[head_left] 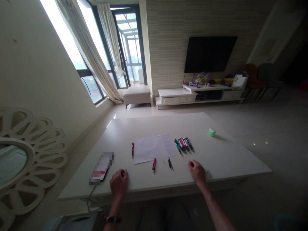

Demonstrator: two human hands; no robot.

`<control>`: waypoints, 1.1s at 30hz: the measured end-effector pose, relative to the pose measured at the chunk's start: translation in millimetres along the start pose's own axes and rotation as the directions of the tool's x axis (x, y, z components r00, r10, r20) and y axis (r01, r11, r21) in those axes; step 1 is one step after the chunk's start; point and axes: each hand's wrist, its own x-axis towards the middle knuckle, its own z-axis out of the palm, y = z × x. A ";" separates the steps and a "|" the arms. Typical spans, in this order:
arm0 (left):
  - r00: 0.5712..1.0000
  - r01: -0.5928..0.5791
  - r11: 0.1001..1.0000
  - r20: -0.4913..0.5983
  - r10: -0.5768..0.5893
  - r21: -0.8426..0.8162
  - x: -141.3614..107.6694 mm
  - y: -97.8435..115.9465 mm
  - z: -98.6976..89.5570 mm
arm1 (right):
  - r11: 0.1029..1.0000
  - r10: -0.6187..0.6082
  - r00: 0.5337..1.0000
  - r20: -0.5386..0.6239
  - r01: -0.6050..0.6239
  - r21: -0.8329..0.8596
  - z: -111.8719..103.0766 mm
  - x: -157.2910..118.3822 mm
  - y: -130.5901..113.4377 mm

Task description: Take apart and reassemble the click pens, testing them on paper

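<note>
My left hand (119, 183) rests near the table's front edge, curled into a loose fist, with no object visible in it. The closed right hand (197, 171) lies on the table too, and nothing shows between its fingers. Between the hands are a red-and-black pen (154, 165), a black pen part (170, 163) and a tiny thin piece (163, 161). Behind these lies white paper (151, 148). One more red-and-black pen (132, 150) is left of the sheet, and several pens in a row (184, 145) lie to its right. A faint clear item (208, 173) sits beside my right hand.
A blurred-out phone-like device (102, 168) with a cable lies at the left of the white table (228, 157). A small green container (211, 132) stands at the right. Beyond are an ottoman (137, 94), a TV cabinet (176, 93) and chairs. A round decorative mirror frame (31, 150) is at left.
</note>
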 end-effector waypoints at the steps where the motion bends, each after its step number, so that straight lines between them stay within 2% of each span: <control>1: 1.000 0.000 1.000 -0.001 0.000 -0.004 -0.8 0.3 -0.1 | 1.000 0.000 1.000 -0.013 0.000 0.003 0.3 -1.7 0.2; 8: 0.999 0.037 0.999 -0.037 -0.038 -0.036 -24.0 9.8 1.7 | 1.000 -0.025 1.000 -0.004 0.026 0.018 -1.5 -5.7 -0.9; 17: 0.995 0.041 0.995 -0.086 -0.049 -0.091 -67.7 40.0 0.7 | 1.000 -0.024 1.000 -0.019 0.023 -0.011 1.1 -7.8 2.7; 21: 0.998 0.040 0.997 -0.047 -0.044 -0.064 -71.8 50.1 0.2 | 1.000 -0.025 1.000 0.009 0.025 -0.016 -0.7 -8.6 1.6; 24: 0.999 0.035 0.993 0.023 -0.033 -0.110 -64.7 58.0 0.1 | 1.000 -0.002 0.997 0.074 0.002 0.002 -4.7 -8.6 -5.3; 26: 0.997 0.017 0.984 0.073 -0.004 -0.176 -57.6 67.9 2.2 | 0.999 0.008 0.987 0.159 -0.016 0.044 -7.6 -7.9 -13.9; 30: 0.985 -0.040 0.964 0.150 0.083 -0.264 -45.3 102.8 11.6 | 0.989 -0.001 0.936 0.351 -0.052 0.141 -11.3 -4.0 -39.5; 33: 0.981 -0.075 0.970 0.160 0.114 -0.230 -40.7 131.9 19.5 | 0.986 -0.019 0.895 0.446 -0.057 0.157 -11.2 -0.6 -61.6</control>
